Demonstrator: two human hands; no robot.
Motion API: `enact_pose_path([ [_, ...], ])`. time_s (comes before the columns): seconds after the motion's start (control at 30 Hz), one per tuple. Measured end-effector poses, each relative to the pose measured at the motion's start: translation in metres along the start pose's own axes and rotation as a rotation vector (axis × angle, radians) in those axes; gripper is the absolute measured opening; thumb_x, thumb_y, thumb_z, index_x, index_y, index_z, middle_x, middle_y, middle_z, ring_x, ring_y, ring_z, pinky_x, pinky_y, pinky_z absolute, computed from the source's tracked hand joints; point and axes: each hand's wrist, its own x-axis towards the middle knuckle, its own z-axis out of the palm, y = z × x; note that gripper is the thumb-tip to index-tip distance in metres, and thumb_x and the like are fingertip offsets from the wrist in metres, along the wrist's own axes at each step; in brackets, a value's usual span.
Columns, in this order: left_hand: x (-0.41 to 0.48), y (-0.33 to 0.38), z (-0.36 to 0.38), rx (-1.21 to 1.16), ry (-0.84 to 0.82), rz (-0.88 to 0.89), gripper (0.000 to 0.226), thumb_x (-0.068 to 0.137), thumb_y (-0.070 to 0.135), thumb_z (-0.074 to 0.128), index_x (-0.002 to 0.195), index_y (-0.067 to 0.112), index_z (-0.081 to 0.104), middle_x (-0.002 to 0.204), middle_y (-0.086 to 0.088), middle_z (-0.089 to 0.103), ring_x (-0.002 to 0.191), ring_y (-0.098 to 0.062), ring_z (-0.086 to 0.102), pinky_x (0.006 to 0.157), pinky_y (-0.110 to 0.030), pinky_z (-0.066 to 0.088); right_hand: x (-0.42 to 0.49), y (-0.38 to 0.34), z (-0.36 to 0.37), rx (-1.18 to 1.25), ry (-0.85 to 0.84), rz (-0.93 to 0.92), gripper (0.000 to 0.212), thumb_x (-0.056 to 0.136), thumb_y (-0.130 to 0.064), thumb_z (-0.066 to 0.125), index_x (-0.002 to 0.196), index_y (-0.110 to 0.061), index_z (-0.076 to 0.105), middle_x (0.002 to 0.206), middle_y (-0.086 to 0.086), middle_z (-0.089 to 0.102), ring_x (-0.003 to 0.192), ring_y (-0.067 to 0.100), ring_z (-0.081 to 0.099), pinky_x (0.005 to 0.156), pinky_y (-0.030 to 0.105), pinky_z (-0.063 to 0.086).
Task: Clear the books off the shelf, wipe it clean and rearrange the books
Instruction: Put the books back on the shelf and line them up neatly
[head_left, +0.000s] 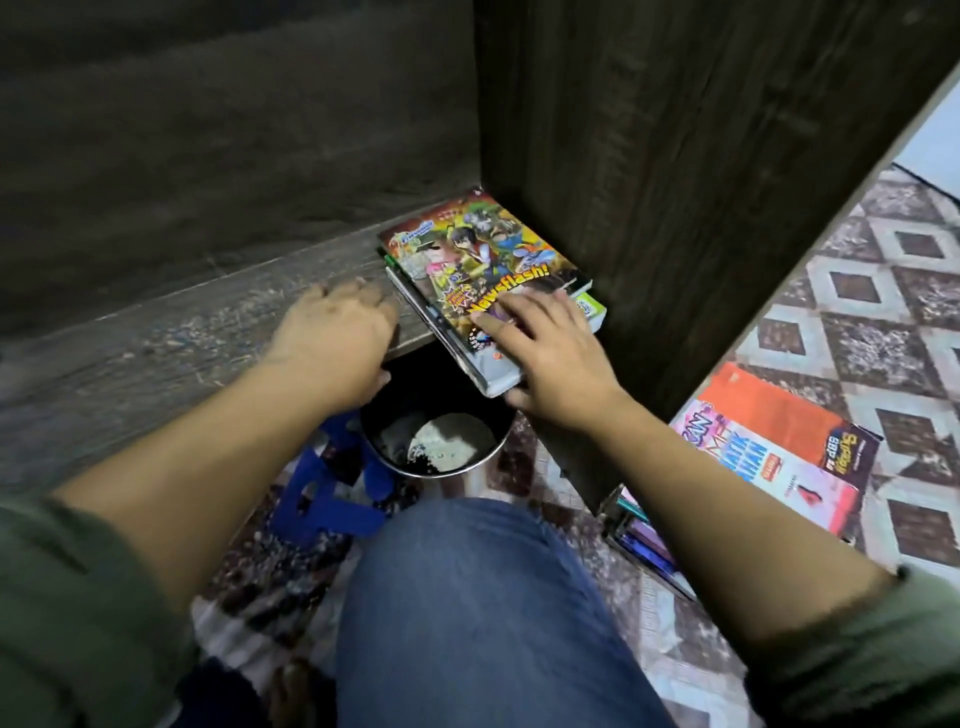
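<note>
One head-worn wide-angle view, looking forward and steeply down, very near the dark shelf (218, 332), stack of books (467, 260) roughly centred, person's knee (467, 597) filling the bottom, patterned floor (883, 291) at right, straight edges seemingly bowed by the lens

**Books: one stack on shelf, rest on floor**

Landmark = shelf side panel (675, 182).
- Shelf board (182, 332): dark woodgrain, runs left from the panel, specked with dust.
- Book stack (582, 306): lies flat, pushed against the panel, near end overhanging the board's front edge. Top comic (467, 244) face up, "Newsflash!" cover.
- Right hand (550, 364) on the comic, thumb under the stack's near edge.
- Orange-pink book (769, 441): flat on floor, right of the panel.
- More books (644, 540) at the panel's foot.
</note>
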Motion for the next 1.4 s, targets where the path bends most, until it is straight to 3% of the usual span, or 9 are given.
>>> enact_pose_path([
  [0.23,0.007,0.045,0.002,-0.373,-0.045,-0.004,0.098,0.078,0.059,0.068,0.152,0.016,0.019,0.158,-0.004,0.019,0.143,-0.024,0.025,0.114,-0.038,0.025,0.034,0.017,-0.005,-0.004,0.058,0.117,0.071,0.030,-0.034,0.092,0.094,-0.012,0.067,0.089,0.011,0.060,0.084,0.034,0.058,0.070,0.037,0.048],
  [0.37,0.029,0.059,0.001,-0.449,-0.016,-0.098,0.064,0.091,0.041,0.061,0.143,0.013,0.038,0.158,-0.004,0.024,0.135,-0.032,0.038,0.106,-0.042,0.035,0.050,0.015,0.004,0.078,0.027,0.145,0.075,0.027,-0.028,0.093,0.094,-0.009,0.066,0.095,0.012,0.063,0.088,0.036,0.058,0.074,0.040,0.051],
  [0.53,0.045,0.059,0.017,-0.408,0.026,-0.093,0.056,0.093,0.035,0.059,0.141,0.011,0.041,0.153,-0.010,0.033,0.128,-0.039,0.046,0.103,-0.048,0.042,0.034,0.027,0.013,0.221,0.025,0.134,0.080,0.061,-0.035,0.087,0.129,-0.004,0.059,0.127,0.017,0.057,0.116,0.038,0.049,0.101,0.046,0.041],
  [0.67,0.047,0.061,0.018,-0.373,0.028,-0.093,0.053,0.097,0.028,0.054,0.144,0.010,0.037,0.155,-0.013,0.030,0.131,-0.039,0.043,0.105,-0.047,0.037,0.025,0.027,0.018,0.293,0.172,0.229,0.059,0.068,-0.027,0.081,0.120,-0.003,0.066,0.121,0.019,0.062,0.113,0.042,0.054,0.100,0.048,0.044],
  [0.8,0.044,0.064,-0.001,-0.298,0.063,-0.113,0.030,0.094,0.024,0.058,0.120,0.008,0.055,0.127,-0.015,0.055,0.110,-0.039,0.056,0.085,-0.042,0.046,0.032,0.019,0.012,0.279,0.136,0.253,0.053,0.068,-0.020,0.082,0.116,-0.003,0.068,0.118,0.018,0.064,0.113,0.040,0.055,0.099,0.046,0.045],
  [0.97,0.029,0.081,-0.030,-0.238,0.189,0.045,0.056,0.087,0.032,0.067,0.136,0.014,0.045,0.127,-0.011,0.055,0.121,-0.032,0.048,0.097,-0.041,0.040,-0.040,0.009,0.007,0.356,0.272,0.279,0.042,0.082,-0.014,0.070,0.122,-0.004,0.062,0.120,0.016,0.061,0.115,0.030,0.054,0.103,0.035,0.041],
  [1.07,0.019,0.105,-0.037,-0.382,0.361,0.398,0.043,0.084,0.029,0.068,0.123,0.015,0.059,0.112,-0.009,0.063,0.107,-0.032,0.058,0.088,-0.047,0.050,-0.137,0.009,0.016,0.493,0.055,0.412,0.028,0.089,-0.018,0.058,0.114,-0.009,0.066,0.108,0.010,0.066,0.104,0.025,0.059,0.094,0.033,0.046],
  [1.23,0.025,0.178,-0.039,-0.125,0.632,0.903,0.013,0.089,0.013,0.052,0.082,0.014,0.063,0.079,-0.005,0.058,0.076,-0.027,0.056,0.066,-0.038,0.047,-0.255,0.045,0.032,0.303,-0.347,0.794,0.021,0.080,-0.015,0.065,0.100,-0.012,0.071,0.100,0.010,0.066,0.095,0.035,0.061,0.078,0.038,0.049],
  [1.4,0.046,0.232,-0.046,0.129,0.857,1.021,0.036,0.096,-0.005,0.039,0.070,0.008,0.060,0.069,-0.009,0.054,0.070,-0.028,0.055,0.095,-0.048,0.048,-0.288,0.075,0.048,0.097,-0.616,0.870,0.060,0.082,-0.032,0.069,0.136,-0.017,0.048,0.144,0.012,0.040,0.129,0.032,0.040,0.102,0.038,0.037],
])
